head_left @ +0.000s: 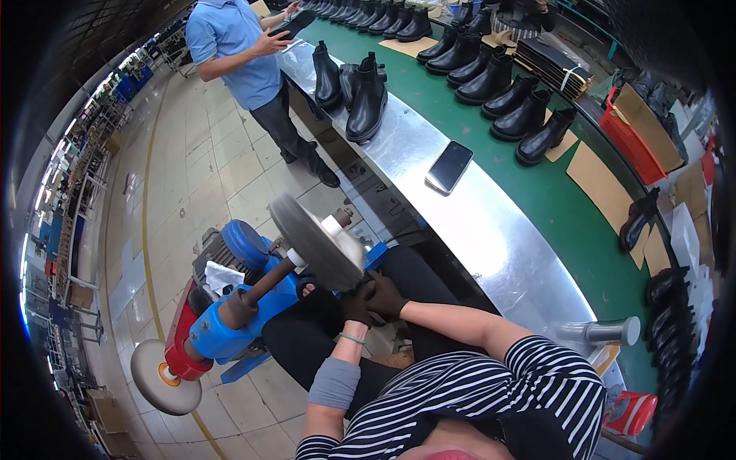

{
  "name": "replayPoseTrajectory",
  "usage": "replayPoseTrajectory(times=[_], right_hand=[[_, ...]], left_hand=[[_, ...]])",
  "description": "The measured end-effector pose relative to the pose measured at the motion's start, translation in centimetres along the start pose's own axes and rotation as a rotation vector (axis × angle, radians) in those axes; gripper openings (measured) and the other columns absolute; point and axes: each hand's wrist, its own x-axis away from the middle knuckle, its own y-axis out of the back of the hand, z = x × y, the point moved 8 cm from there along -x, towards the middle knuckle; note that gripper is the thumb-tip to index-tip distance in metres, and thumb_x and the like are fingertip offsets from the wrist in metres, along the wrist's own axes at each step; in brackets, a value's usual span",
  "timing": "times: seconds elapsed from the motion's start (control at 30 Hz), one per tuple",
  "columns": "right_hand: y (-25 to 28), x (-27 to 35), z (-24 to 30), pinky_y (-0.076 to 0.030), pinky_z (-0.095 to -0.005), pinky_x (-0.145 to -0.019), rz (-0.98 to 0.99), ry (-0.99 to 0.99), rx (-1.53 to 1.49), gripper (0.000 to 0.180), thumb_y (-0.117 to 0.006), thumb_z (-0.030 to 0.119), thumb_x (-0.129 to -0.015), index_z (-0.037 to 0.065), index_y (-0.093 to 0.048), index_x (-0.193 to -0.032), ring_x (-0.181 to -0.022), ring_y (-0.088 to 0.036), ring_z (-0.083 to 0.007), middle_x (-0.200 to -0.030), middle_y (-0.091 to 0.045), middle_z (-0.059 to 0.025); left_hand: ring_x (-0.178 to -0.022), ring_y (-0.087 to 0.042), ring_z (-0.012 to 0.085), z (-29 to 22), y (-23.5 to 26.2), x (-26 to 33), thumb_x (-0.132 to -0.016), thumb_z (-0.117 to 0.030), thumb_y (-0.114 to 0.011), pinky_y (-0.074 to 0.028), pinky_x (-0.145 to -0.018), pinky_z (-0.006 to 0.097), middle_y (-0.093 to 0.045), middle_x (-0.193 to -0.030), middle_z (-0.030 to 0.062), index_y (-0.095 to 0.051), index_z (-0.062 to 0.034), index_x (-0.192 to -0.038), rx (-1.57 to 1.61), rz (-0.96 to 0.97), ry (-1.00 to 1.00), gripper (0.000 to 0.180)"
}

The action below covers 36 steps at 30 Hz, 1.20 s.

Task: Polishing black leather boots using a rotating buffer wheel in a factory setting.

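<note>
**Gloved hands at the buffing wheel**

Both hands in dark gloves meet just under the grey buffing wheel (316, 241) on the blue machine (230, 318). Left hand (354, 305) and right hand (386, 296) are curled tight together, touching; what they grip is hidden. Black boots (366, 100) and a phone (449, 166) sit on the steel bench (491, 230) beside

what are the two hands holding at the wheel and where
Both gloved hands, left hand and right hand, meet under the buffing wheel; what they hold is hidden.
</note>
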Motion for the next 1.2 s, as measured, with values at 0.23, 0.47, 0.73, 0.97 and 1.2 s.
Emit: replayPoseTrajectory(times=[0.23,0.47,0.73,0.97,1.2], right_hand=[[0.5,0.0,-0.1,-0.053,-0.0395,-0.075,-0.008,-0.009,-0.017,0.064,-0.076,0.017,-0.063,-0.006,-0.052,-0.117,-0.084,-0.069,-0.0337,-0.086,-0.068,-0.0222],[0.4,0.2,0.5,-0.052,-0.0401,-0.074,-0.032,0.037,-0.027,0.061,-0.075,0.018,-0.064,-0.006,-0.052,-0.116,-0.081,-0.068,-0.0335,-0.085,-0.068,-0.0215],[0.0,-0.2,-1.1,-0.054,-0.0424,-0.078,0.020,-0.083,0.020,0.065,-0.077,0.022,-0.064,-0.003,-0.052,-0.118,-0.089,-0.068,-0.0383,-0.095,-0.068,-0.0236],[0.6,0.0,0.0,-0.054,-0.0423,-0.078,-0.027,-0.007,0.044,0.062,-0.076,0.020,-0.064,-0.004,-0.053,-0.116,-0.089,-0.068,-0.0378,-0.093,-0.068,-0.0234],[0.5,-0.1,-0.4,-0.054,-0.0421,-0.078,-0.011,-0.026,0.045,0.061,-0.077,0.022,-0.062,-0.004,-0.055,-0.113,-0.088,-0.068,-0.0369,-0.093,-0.068,-0.0230]], left_hand=[[-0.089,-0.067,0.0213,-0.9,-0.8,0.1,-0.073,0.001,-0.076,-0.054,-0.082,0.032,-0.069,-0.100,0.0101,-0.071,0.0030,-0.099,-0.096,0.002,-0.025,0.027],[-0.090,-0.067,0.0219,-1.2,-0.9,0.6,-0.073,0.002,-0.076,-0.055,-0.082,0.033,-0.069,-0.101,0.0108,-0.069,0.0028,-0.102,-0.019,0.012,-0.009,0.030],[-0.089,-0.067,0.0200,-0.7,-0.9,0.0,-0.073,-0.010,-0.077,-0.053,-0.080,0.032,-0.070,-0.100,0.0119,-0.069,0.0052,-0.100,-0.063,0.041,-0.041,0.032],[-0.091,-0.068,0.0218,-0.6,-0.5,0.0,-0.074,-0.003,-0.076,-0.054,-0.083,0.033,-0.070,-0.101,0.0111,-0.069,0.0038,-0.102,-0.084,0.027,-0.025,0.029],[-0.091,-0.068,0.0215,-0.7,-0.7,0.2,-0.075,-0.007,-0.077,-0.054,-0.083,0.033,-0.070,-0.101,0.0124,-0.068,0.0049,-0.103,-0.115,-0.005,-0.008,0.031]])
